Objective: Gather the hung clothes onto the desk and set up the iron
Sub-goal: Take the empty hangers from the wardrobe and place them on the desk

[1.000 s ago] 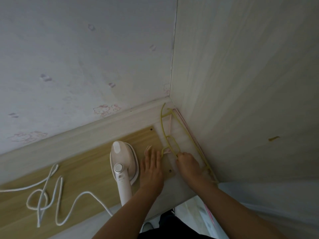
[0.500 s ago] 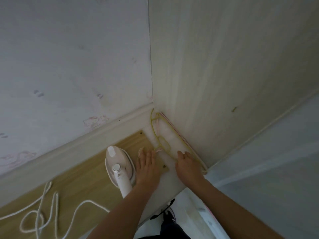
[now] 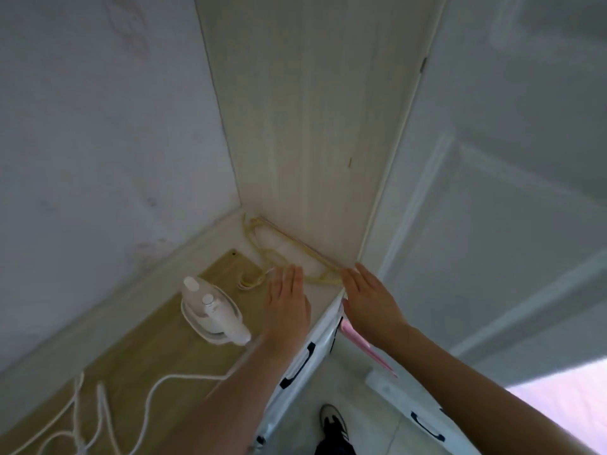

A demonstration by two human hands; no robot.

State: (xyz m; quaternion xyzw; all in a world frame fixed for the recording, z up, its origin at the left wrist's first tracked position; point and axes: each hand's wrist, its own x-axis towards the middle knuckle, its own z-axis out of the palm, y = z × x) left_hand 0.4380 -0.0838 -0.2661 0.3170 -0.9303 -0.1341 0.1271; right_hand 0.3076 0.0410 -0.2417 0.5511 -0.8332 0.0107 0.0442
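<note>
A white handheld iron stands on the wooden desk, its white cord looping off to the lower left. Yellow wire hangers lie in the desk's far right corner against the wardrobe side. My left hand hovers flat with straight fingers just right of the iron, short of the hangers. My right hand is flat too, over the desk's right edge near the hangers' near end. Neither hand holds anything. A pink hanger shows under my right wrist.
A pale wall backs the desk, and a light wood wardrobe panel closes its right side. White wardrobe doors stand further right. Drawers with black handles sit below the desk edge. My shoe is on the floor.
My right hand let go of the yellow hangers and lifted back to the desk edge. My left hand rose off the desk. The view swung right and tilted upward.
</note>
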